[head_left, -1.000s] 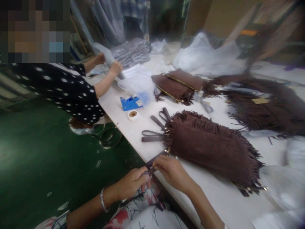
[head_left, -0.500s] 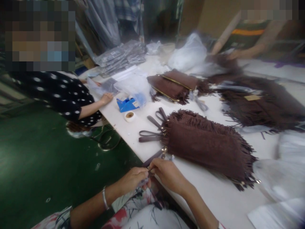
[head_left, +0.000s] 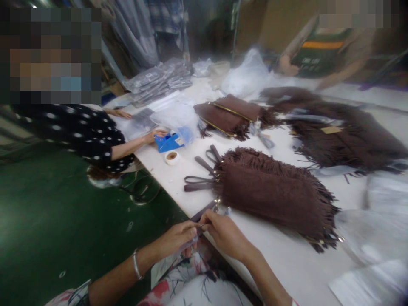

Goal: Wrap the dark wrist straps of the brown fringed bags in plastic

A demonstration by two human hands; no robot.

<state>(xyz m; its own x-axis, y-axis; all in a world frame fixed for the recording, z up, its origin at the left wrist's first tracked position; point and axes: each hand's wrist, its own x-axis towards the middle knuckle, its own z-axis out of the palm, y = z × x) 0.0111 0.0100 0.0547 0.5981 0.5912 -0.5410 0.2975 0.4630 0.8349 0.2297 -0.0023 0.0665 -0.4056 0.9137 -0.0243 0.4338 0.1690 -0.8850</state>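
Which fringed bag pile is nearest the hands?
The front pile, strap loops fanned from its left end; the gold-zippered pile and the yellow-tagged pile lie farther back.

A dark strap [head_left: 204, 210] slants beside fringed brown bags [head_left: 267, 193].

We look over a dark green floor [head_left: 38, 221] dotted with pale scraps [head_left: 62, 274], a soft sheen brightening its left side. A white table [head_left: 277, 263] cuts diagonally across the room, and low beside its left edge we make out a curved metal ring [head_left: 140, 203]. At the back, we see grey cloth [head_left: 137, 38] and plaid cloth [head_left: 168, 17] hanging near a slanting pole [head_left: 113, 70]; farther right, a brown panel [head_left: 269, 32] blurs in dim light.
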